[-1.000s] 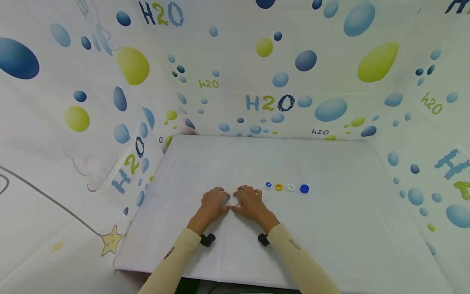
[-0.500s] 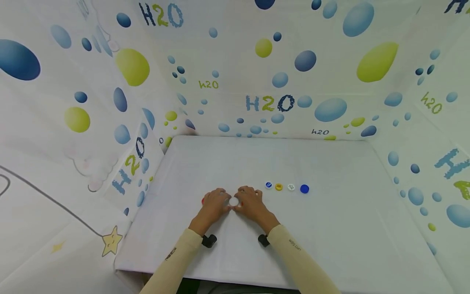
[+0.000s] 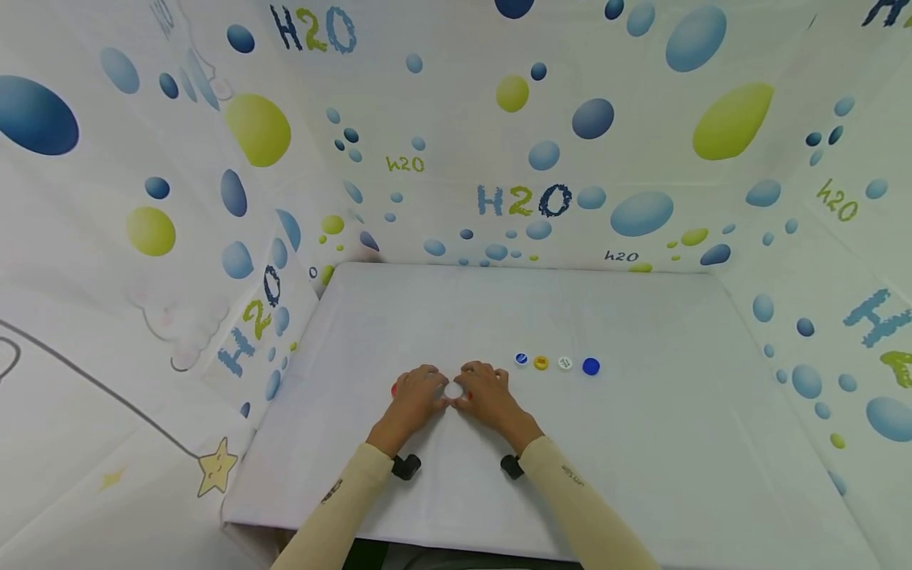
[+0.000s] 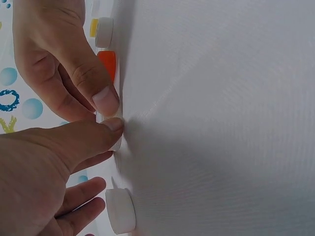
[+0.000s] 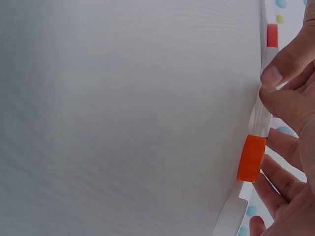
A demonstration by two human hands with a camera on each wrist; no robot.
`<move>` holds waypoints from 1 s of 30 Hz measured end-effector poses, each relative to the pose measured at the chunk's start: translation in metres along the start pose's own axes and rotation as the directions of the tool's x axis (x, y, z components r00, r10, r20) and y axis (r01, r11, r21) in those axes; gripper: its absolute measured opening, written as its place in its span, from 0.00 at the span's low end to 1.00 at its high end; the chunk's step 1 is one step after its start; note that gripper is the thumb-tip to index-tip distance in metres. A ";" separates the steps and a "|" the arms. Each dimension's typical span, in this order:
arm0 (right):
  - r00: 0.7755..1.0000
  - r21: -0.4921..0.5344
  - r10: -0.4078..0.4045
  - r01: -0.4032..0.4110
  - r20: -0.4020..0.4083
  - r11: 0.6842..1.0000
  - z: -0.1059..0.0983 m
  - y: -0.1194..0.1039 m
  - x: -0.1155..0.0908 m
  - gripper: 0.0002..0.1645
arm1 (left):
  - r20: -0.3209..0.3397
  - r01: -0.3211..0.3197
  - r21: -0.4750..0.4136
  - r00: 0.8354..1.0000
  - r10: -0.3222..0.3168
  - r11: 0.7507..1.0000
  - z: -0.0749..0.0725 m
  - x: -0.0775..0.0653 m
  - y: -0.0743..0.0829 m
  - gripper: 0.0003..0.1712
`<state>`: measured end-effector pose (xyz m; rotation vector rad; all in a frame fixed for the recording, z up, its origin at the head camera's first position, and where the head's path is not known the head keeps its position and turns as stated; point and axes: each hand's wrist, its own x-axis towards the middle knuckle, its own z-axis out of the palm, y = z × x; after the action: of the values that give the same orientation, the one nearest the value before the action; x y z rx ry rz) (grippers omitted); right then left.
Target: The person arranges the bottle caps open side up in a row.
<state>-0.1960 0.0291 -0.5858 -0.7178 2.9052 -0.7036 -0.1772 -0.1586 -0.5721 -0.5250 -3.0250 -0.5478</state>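
Observation:
A whitish round bottle cap [image 3: 454, 390] lies on the table between the two hands; from the side, in the right wrist view, the cap [image 5: 263, 120] looks clear. My left hand [image 3: 419, 393] holds its left side with thumb and fingers. From the opposite side my right hand [image 3: 486, 392] grips it, the two thumb tips meeting at the near edge. An orange cap [image 5: 252, 158] stands under my right hand's fingers. Beside my left hand's fingers is a white cap [image 4: 120, 211]. A red cap [image 3: 394, 389] shows partly at that hand's outer side.
To the right, a row continues with a blue-and-white cap [image 3: 522, 359], a yellow cap [image 3: 541, 362], a white patterned cap [image 3: 565, 363] and a larger blue cap [image 3: 590, 366]. A white cloth covers the table [image 3: 677, 443]; patterned sheets [image 3: 456, 119] hang around it.
My left hand has shifted very slightly to the right, uncovering more of the red cap. The right hand and the caps have stayed in place.

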 end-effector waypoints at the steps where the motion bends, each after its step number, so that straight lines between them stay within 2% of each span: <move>1: 1.000 -0.002 0.000 0.000 0.001 1.000 0.000 0.000 0.000 0.27 | 0.003 0.002 0.000 1.000 -0.002 1.000 -0.001 0.000 0.000 0.18; 10: 1.000 0.005 -0.008 0.008 -0.017 1.000 -0.004 -0.002 0.000 0.27 | 0.012 0.013 -0.015 1.000 -0.013 1.000 -0.003 -0.001 -0.002 0.20; 14: 0.999 0.051 0.000 0.002 -0.034 0.999 -0.007 -0.004 0.000 0.26 | 0.010 0.020 -0.009 1.000 -0.019 1.000 -0.003 0.000 -0.002 0.20; 20: 0.998 0.111 0.045 -0.041 -0.035 0.993 -0.010 -0.008 0.001 0.27 | -0.008 0.023 0.000 1.000 -0.023 1.000 -0.002 0.001 -0.001 0.20; 25: 0.996 0.146 0.081 -0.073 -0.047 0.987 -0.011 -0.012 0.002 0.24 | -0.026 0.009 0.012 1.000 -0.008 1.000 -0.001 0.002 0.001 0.25; 30: 0.994 0.183 0.095 -0.084 -0.056 0.979 -0.010 -0.013 0.003 0.22 | -0.021 0.026 0.004 0.999 -0.026 1.000 -0.001 0.003 0.002 0.28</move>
<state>-0.1951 0.0218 -0.5707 -0.5508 2.8591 -0.9813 -0.1796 -0.1557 -0.5700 -0.4769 -3.0171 -0.5451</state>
